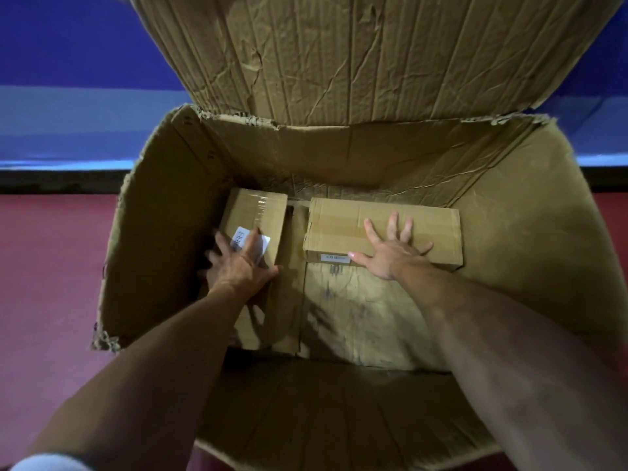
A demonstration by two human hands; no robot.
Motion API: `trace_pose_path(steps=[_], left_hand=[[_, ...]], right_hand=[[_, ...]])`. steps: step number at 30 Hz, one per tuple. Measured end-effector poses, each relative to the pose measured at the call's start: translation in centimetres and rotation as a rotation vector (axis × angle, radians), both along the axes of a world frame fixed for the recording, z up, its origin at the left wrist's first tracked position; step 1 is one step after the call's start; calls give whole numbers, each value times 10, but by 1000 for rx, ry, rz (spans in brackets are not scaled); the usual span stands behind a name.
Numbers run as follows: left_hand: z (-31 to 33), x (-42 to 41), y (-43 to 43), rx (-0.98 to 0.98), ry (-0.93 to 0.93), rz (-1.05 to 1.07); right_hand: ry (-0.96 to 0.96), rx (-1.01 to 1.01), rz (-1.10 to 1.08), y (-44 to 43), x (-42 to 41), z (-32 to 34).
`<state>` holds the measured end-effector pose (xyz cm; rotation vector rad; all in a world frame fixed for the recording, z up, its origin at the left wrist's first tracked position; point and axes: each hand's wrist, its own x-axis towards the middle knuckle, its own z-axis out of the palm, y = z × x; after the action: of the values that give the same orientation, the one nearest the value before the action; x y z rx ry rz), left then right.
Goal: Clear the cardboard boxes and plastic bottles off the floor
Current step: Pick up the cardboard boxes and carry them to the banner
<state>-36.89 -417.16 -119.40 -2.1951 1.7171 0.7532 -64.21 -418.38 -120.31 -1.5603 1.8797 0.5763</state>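
The left hand (238, 263) lies spread wide over the near end of a small cardboard box (255, 212), its index finger straight across a white barcode label (238, 237) and its thumb at the box's near right corner. The outer fingers are blurred where they pass the box's left edge, so I cannot tell whether they bend round it. The right hand (390, 253) is also wide open, the palm at the near edge of a longer, flatter cardboard box (431, 226) and the fingers fanned flat across its taped top. A narrow printed label (334, 257) sits on that box's near face, just left of the thumb. Both boxes rest on the bottom of a large, creased cardboard carton (153, 232) – the small one against the left wall, the long one toward the right. They lie side by side near the far wall, with a narrow gap between them. The carton's far flap (373, 56) stands up, torn along its fold, and the near flap (323, 419) folds out toward the person. Both bare forearms reach down past it into the carton, and a bit of white sleeve (44, 464) shows at the lower left. The carton stands on a dark red floor (44, 266) – behind it is a blue wall (68, 62) with a dark strip along its base.
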Motion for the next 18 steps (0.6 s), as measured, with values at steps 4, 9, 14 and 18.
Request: trace_pose_path(steps=[4, 9, 14, 18], left_hand=[[-5, -9, 4, 89, 62, 24], [-6, -2, -1, 140, 150, 38], [-1, -9, 0, 128, 152, 67], [0, -11, 3, 81, 84, 32]], right_hand=[[10, -29, 15, 1, -2, -5], [6, -66, 22, 3, -2, -12], [-7, -65, 25, -1, -6, -7], [38, -75, 32, -1, -4, -3]])
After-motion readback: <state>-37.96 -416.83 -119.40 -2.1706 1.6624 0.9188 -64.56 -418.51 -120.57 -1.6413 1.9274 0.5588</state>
